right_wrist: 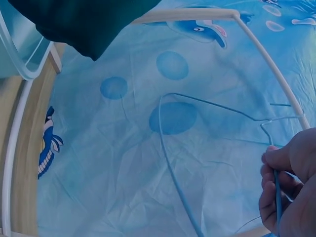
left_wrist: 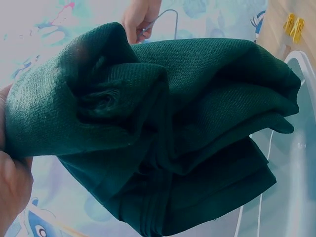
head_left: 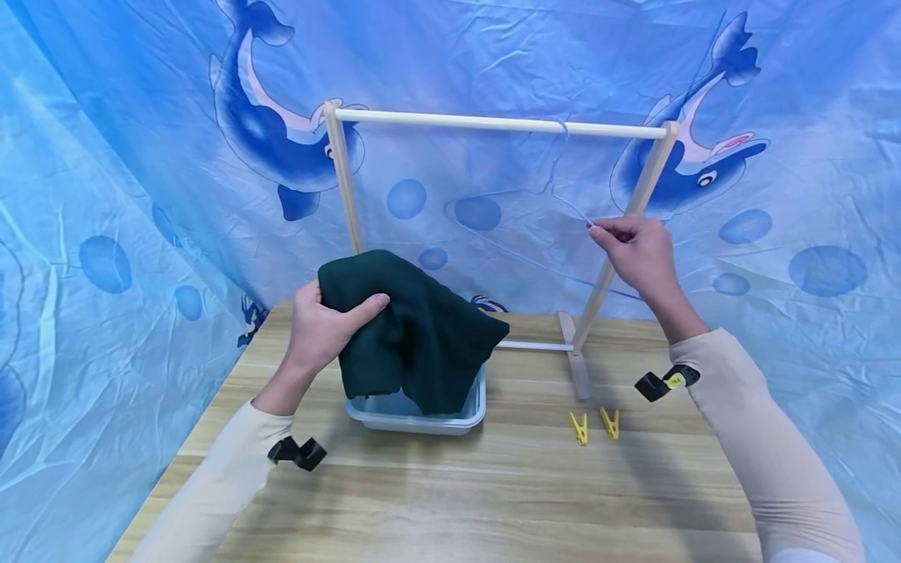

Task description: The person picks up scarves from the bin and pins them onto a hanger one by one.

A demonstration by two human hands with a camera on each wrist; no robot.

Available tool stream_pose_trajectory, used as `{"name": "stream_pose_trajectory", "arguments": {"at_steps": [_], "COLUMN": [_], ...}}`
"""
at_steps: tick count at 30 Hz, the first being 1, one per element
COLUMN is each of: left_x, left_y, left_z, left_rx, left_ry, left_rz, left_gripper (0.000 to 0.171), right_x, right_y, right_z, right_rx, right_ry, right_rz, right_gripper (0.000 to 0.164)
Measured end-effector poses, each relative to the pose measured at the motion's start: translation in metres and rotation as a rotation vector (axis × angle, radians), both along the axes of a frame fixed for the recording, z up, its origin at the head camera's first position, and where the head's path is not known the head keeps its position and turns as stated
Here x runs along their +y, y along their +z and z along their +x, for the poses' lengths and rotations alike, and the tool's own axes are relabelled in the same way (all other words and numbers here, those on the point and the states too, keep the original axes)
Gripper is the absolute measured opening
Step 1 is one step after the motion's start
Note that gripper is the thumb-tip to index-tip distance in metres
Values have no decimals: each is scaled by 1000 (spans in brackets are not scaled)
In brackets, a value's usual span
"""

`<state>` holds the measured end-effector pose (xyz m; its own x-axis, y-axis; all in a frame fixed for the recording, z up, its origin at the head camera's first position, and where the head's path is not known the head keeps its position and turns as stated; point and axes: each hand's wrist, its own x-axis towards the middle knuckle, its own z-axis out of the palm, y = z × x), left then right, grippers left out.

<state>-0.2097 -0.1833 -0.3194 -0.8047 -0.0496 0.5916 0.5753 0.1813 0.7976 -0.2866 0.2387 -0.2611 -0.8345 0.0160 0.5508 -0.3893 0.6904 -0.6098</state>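
Observation:
A bunched dark green cloth (head_left: 422, 336) hangs from my left hand (head_left: 327, 324), which grips it with the thumb on top. Its lower folds overlap a light, open plastic bin (head_left: 422, 426) on the table. My right hand (head_left: 637, 250) pinches the right shoulder of a thin blue wire hanger (head_left: 503, 191). The hanger's hook loops over the top bar of a wooden rack (head_left: 450, 120). In the right wrist view, the fingers curl around the hanger wire (right_wrist: 277, 197), and part of the cloth (right_wrist: 94, 24) shows at the top left.
Two yellow clothespins (head_left: 579, 428) lie on the wooden table (head_left: 535, 500), right of the bin. The rack's right foot (head_left: 576, 360) stands behind them. A blue curtain (head_left: 436, 47) printed with dolphins surrounds the table at the back and sides.

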Motion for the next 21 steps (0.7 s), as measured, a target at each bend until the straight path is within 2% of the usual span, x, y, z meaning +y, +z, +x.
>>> {"name": "stream_pose_trajectory", "arguments": {"at_steps": [13,21], "left_x": [6,9], "left_y": [1,4], "left_z": [2,4], "left_rx": [5,-7], "left_ry": [-35,-59], "left_rz": [-24,-54], "left_gripper": [21,20], "right_x": [7,12], "right_y": [20,19], "right_z": [1,8], "right_rx": [126,180], "right_ry": [-2,31], "right_rz": [-12,-22], "right_gripper": [26,22]}}
